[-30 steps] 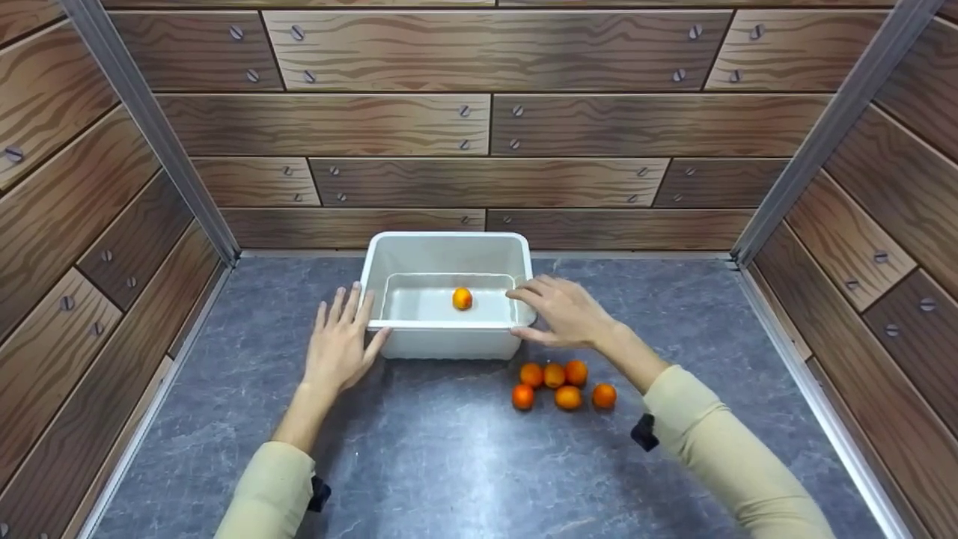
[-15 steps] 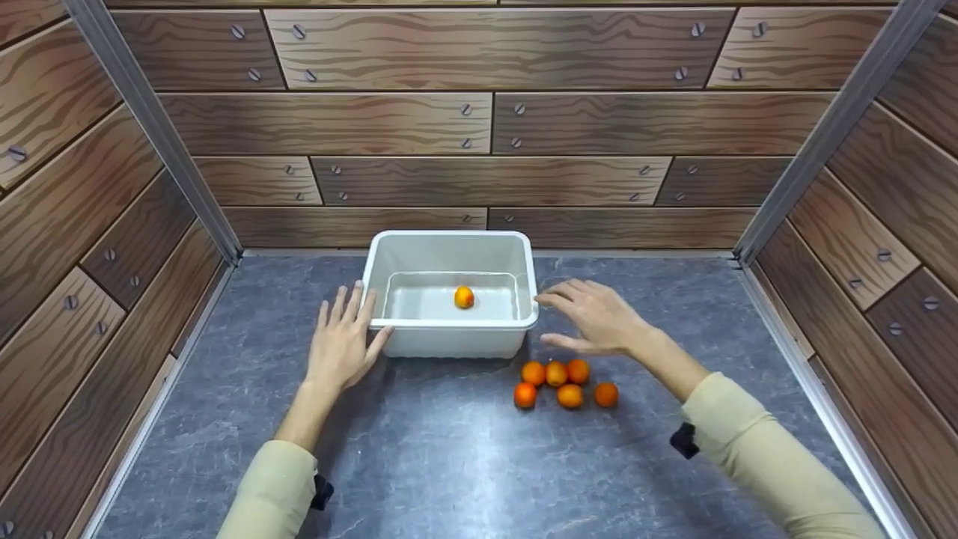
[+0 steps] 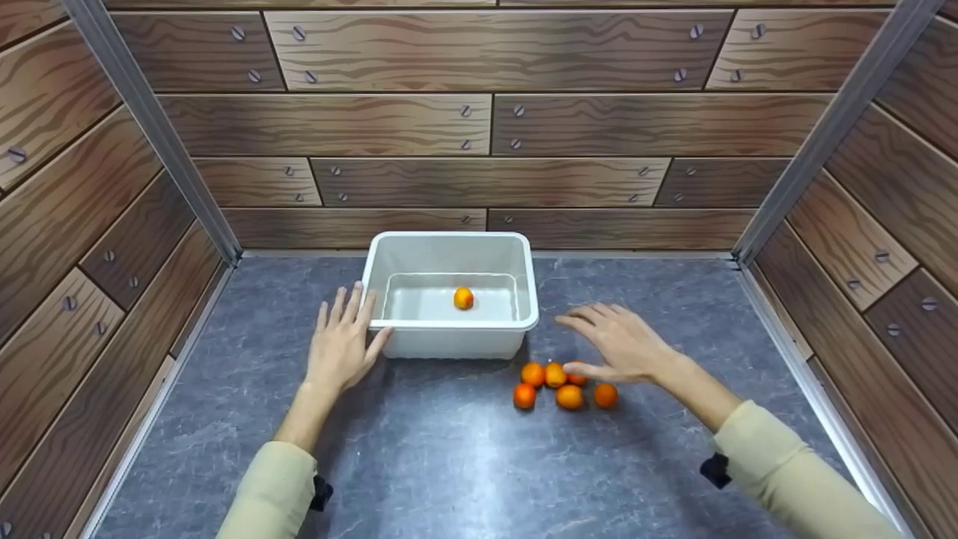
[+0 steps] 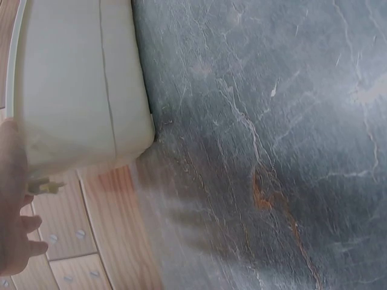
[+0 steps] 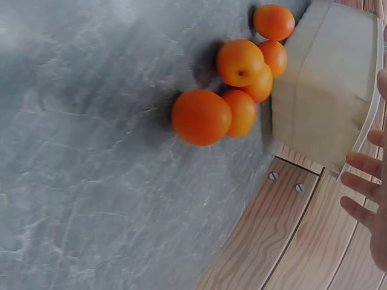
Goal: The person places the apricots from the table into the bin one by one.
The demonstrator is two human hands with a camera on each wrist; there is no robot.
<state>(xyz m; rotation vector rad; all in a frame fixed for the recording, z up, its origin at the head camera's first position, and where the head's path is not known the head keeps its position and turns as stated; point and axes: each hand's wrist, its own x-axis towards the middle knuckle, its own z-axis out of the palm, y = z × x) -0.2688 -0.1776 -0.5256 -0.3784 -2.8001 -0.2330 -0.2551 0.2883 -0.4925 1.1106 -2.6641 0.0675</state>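
It's bright orange round fruits [image 3: 569,397], plain white rectangular plastic tub [image 3: 449,343], flat blue-grey worktop [image 3: 419,449] veined like marble, brown wood-grain plank walls [image 3: 494,49]!

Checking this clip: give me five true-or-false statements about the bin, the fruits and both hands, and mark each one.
1. One orange fruit lies inside the white bin. True.
2. Six loose fruits lie on the table. True.
3. The loose fruits are on the bin's left. False: they sit near its front right corner.
4. The left hand is at the bin's left side, while the right hand holds nothing. True.
5. The right hand is inside the bin. False: it is outside, right of the bin.
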